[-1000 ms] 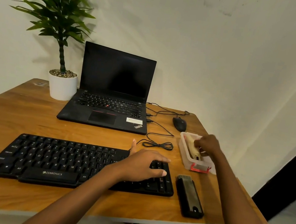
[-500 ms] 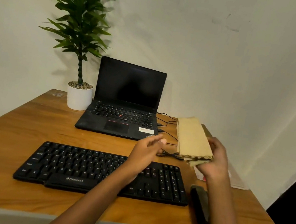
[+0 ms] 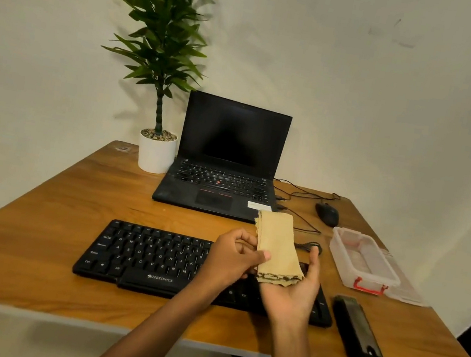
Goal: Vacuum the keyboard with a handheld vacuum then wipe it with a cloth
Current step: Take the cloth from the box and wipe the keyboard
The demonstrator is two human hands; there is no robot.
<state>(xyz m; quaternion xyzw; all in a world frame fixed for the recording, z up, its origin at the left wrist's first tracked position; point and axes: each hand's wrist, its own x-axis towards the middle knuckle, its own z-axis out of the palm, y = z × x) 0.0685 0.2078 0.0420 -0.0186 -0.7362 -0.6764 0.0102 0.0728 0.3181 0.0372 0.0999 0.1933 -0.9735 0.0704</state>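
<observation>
Wooden and brown, the desk point(image 3: 68, 213) stands against a pale wall point(image 3: 363, 106). At its near edge lies the black keyboard point(image 3: 153, 258), flat and parallel to that edge. We see both hands raised just above the right part of the keyboard, with the folded tan cloth point(image 3: 277, 246) between them. The left hand point(image 3: 230, 262) pinches the left edge of the cloth with curled fingers and thumb. The right hand point(image 3: 296, 293) is turned palm up and the cloth lies across it; the one digit we can see beside the cloth is straight (the others are hidden under the fabric).

To the right of the keyboard, just beside it, the black handheld vacuum point(image 3: 358, 330) lies on the desk, and no hand touches it. Behind the vacuum stands a clear plastic container point(image 3: 344, 260) with a red clip. Further back we find a black mouse point(image 3: 327, 214), an open laptop point(image 3: 221, 182) with a dark screen, and a potted plant point(image 3: 155, 150) in a white pot touching the laptop's left side.
</observation>
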